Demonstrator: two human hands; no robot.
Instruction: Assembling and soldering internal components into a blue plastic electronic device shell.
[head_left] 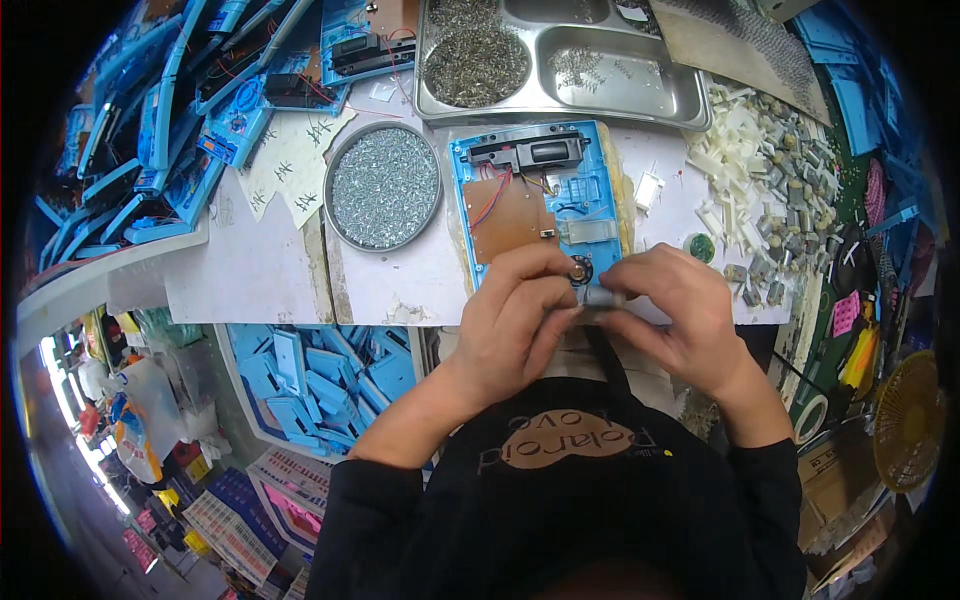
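A blue plastic housing (590,145) lies open in front of me, with a brown circuit board (505,220), a black module (530,150) and thin wires inside. At its near edge my right hand (680,310) pinches a small grey part (600,297), somewhat blurred. My left hand (520,320) is closed against the housing's near left side, its fingertips by a small round dark part (580,268) and the left end of the grey part. What the left fingers grip is hidden.
A round tin of small screws (385,187) sits left of the housing. Beyond it stands a metal compartment tray (625,75). White plastic pieces and grey motors (770,180) are heaped at right. Blue housings (150,130) pile up at left; a bin of blue parts (320,380) is below the table edge.
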